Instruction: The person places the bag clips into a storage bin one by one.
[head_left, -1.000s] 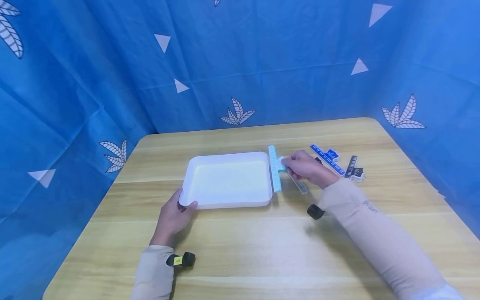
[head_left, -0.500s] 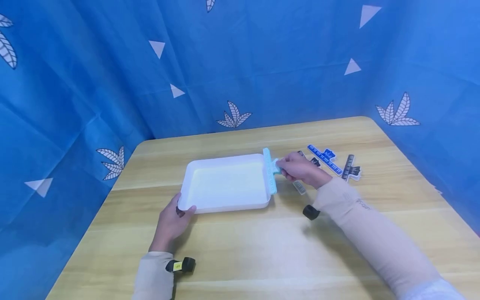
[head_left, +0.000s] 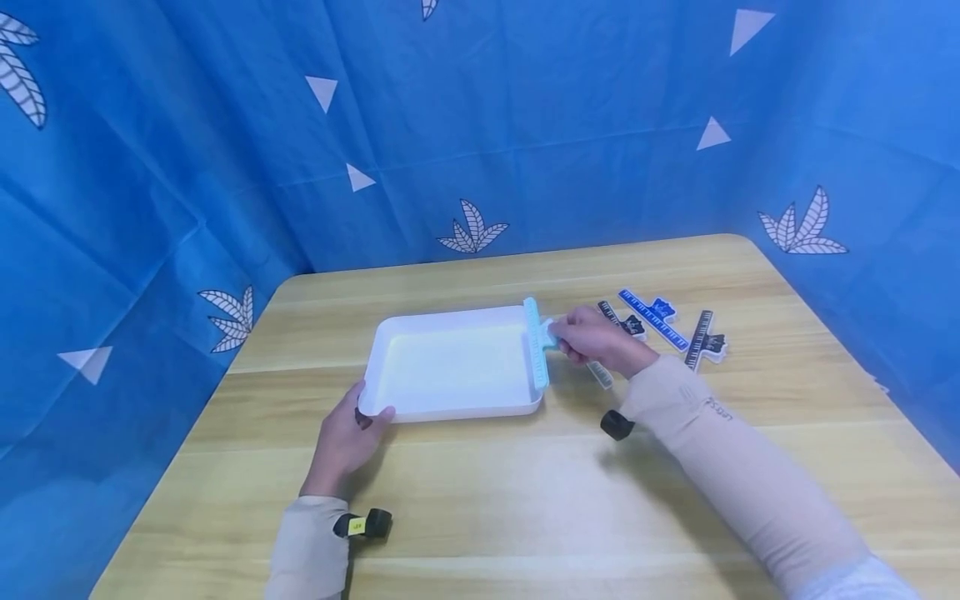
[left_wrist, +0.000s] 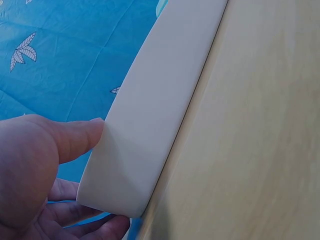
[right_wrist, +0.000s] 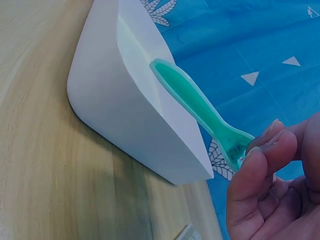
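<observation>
A white rectangular tray (head_left: 457, 411) sits on the wooden table, its near left corner held by my left hand (head_left: 352, 433). In the left wrist view, the thumb (left_wrist: 82, 137) touches the tray rim and the other fingers lie around the corner. My right hand (head_left: 596, 335) pinches the handle end of a mint-green clip with a long straight bar (head_left: 535, 343). In the head view, that bar overlaps the tray's right rim. The right wrist view shows the green clip (right_wrist: 192, 97) from its edge, reaching over the tray wall (right_wrist: 115, 100); contact cannot be told.
Right of the tray lie a blue clip (head_left: 654, 320), a black clip (head_left: 701, 340), another black clip (head_left: 634, 325) and a greyish bar (head_left: 600, 375) partly hidden by the right hand. A blue patterned curtain (head_left: 480, 125) hangs behind the table (head_left: 487, 517).
My right hand has moved left with the mint-green clip, from beside the tray to over its right rim. The left hand keeps its hold on the tray corner.
</observation>
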